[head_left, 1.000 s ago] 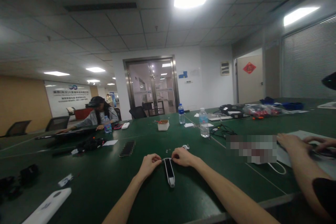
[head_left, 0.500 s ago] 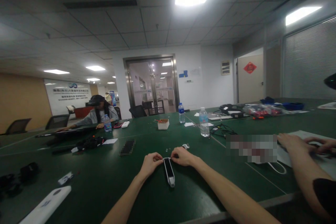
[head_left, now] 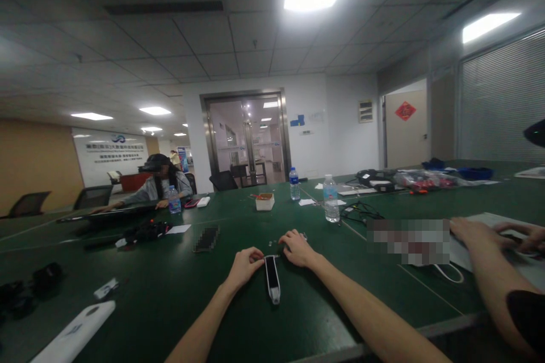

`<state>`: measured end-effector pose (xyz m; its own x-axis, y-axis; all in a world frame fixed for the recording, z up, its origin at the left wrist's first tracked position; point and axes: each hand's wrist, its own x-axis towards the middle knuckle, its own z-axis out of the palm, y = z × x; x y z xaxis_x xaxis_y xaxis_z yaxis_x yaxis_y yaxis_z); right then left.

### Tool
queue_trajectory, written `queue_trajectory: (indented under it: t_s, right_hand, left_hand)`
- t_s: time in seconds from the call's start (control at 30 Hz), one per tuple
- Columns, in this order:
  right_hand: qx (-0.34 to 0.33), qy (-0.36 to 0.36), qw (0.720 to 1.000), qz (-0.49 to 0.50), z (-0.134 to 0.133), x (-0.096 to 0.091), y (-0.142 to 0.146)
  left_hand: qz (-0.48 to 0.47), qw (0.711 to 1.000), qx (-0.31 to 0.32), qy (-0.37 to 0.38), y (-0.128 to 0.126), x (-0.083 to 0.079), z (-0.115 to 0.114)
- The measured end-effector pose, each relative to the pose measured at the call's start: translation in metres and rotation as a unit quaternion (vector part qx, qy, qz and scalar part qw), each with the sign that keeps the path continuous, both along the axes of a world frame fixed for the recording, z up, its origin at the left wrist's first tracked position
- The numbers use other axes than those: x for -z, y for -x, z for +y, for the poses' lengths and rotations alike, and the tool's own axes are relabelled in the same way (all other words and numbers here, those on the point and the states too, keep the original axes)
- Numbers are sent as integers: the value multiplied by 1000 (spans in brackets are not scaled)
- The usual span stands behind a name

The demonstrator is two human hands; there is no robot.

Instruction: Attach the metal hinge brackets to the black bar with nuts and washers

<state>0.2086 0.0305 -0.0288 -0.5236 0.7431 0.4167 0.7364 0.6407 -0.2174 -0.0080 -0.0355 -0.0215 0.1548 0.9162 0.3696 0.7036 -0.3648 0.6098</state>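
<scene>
On the green table lies a slim white pen-shaped device [head_left: 272, 281] with a long dark screen, its tapered clear tip toward me. My left hand [head_left: 247, 264] is closed, thumb and forefinger pinched at the device's far left corner. My right hand [head_left: 298, 249] is off the device, just beyond its far right corner, fingers apart and curved downward. Close to those fingertips are small clear pieces [head_left: 271, 244], too tiny to make out. Behind the right hand, a small whitish item is mostly hidden.
Farther back stand a small open box [head_left: 264, 202] and water bottles [head_left: 331, 198]. A white case [head_left: 76, 332] lies at near left. Cables [head_left: 361, 211] and bagged parts [head_left: 426, 180] lie to the right. A co-worker's hands [head_left: 481, 232] are at the right; another person sits far left.
My right hand has let go of the device's far right corner and moved slightly away, its fingers spreading. The device's near tip has shifted a little left; my left hand stays put.
</scene>
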Motion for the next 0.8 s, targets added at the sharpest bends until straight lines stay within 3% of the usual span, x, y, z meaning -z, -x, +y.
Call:
queue_trajectory:
  t_s: [0.27, 0.6, 0.8]
  right_hand:
    - [32, -4, 999, -22, 20, 11, 14]
    - [36, 17, 997, -65, 16, -3, 22]
    - [56, 90, 988, -112, 14, -15, 20]
  left_hand:
    - [0, 1000, 1, 3, -2, 0, -1]
    - [3, 1000, 8, 2, -1, 1, -1]
    - [6, 1000, 8, 1, -2, 2, -1]
